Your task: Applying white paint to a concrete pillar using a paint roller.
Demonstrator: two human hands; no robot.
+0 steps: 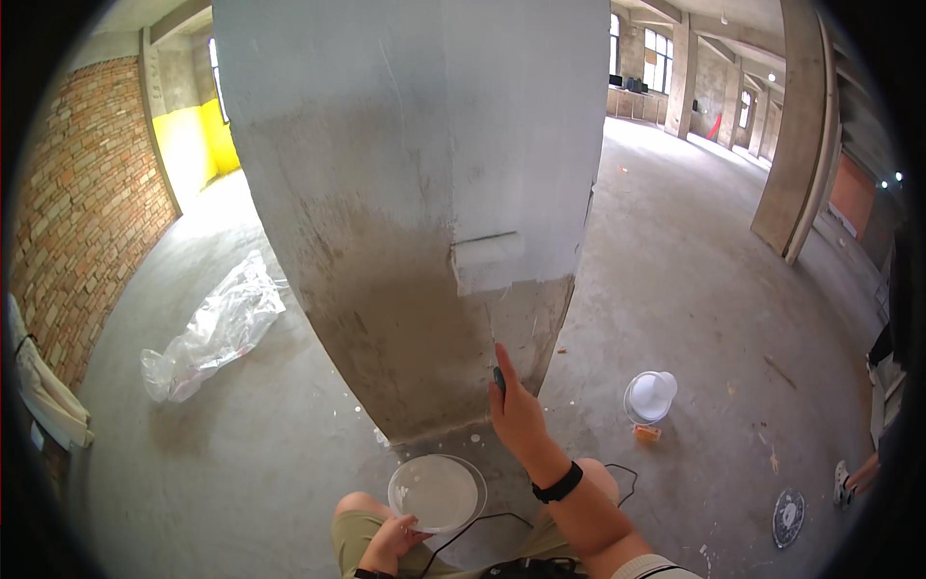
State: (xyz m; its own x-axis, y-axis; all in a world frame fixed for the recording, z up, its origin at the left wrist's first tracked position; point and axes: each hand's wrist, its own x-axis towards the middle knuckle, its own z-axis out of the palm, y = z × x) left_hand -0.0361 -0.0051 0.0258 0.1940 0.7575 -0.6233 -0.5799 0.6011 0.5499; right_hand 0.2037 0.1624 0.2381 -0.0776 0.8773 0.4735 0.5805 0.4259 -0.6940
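Note:
My right hand [519, 415] is wrapped round the dark green handle of a paint roller, with the forefinger stretched along it. The white paint roller [487, 262] presses against a broad concrete pillar [376, 318] in front of me. Pale grey-white paint covers the pillar's upper part, while its lower part is bare and brownish. Between my knees stands a round white paint bucket [482, 490], with pale paint visible inside. My left hand [392, 540] grips the bucket at its near left rim.
Crumpled clear plastic sheeting [217, 333] lies on the floor to the left. On the right are a white bucket [652, 396], an orange object [647, 434] beside it, and a paint-smeared lid [788, 519]. A person's shoe [842, 482] shows at the far right.

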